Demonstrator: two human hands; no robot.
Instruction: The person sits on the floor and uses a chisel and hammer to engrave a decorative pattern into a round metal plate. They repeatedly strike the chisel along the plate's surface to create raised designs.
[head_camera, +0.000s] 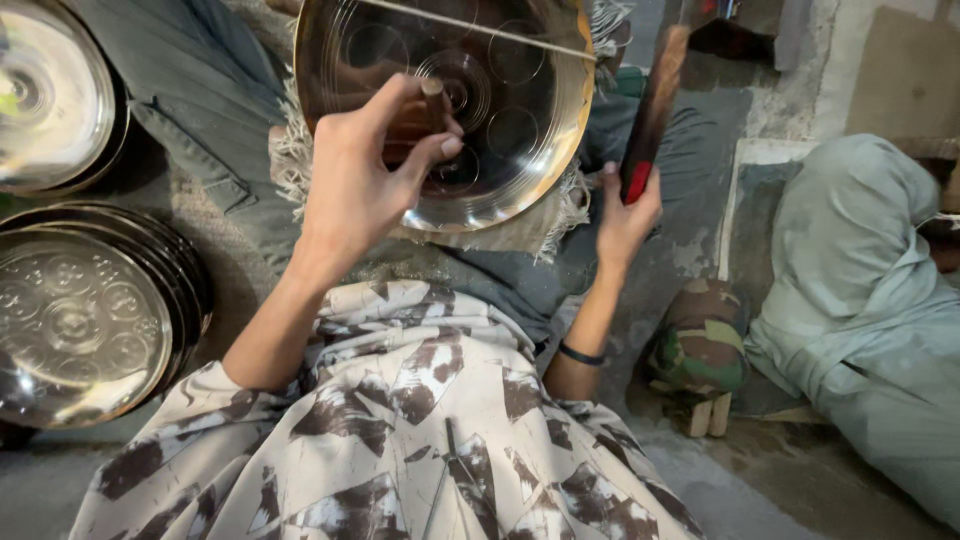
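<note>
presently, a round polished metal plate (520, 130) is seen resting tilted on a frayed cloth (560, 215) laid over the person's lap, its face marked with several engraved circles. the left hand (365, 180) is held over the plate's left half, fingers curled closed around a short dark punch (434, 98) whose tip is set against the plate near its centre ring. the right hand (625, 215) is raised just beside the plate's right rim, closed around the red end of a long dark wooden mallet (655, 100) that is angled upward past the rim. a dark band (580, 354) is worn on the right wrist. to the left, on the floor, a stack of engraved plates (85, 315) is noted, with further plain shiny plates (50, 95) above it. at the right edge, another person's knee in pale green cloth (860, 290) is seen, with a camouflage-patterned bundle (700, 340) just beside it.
</note>
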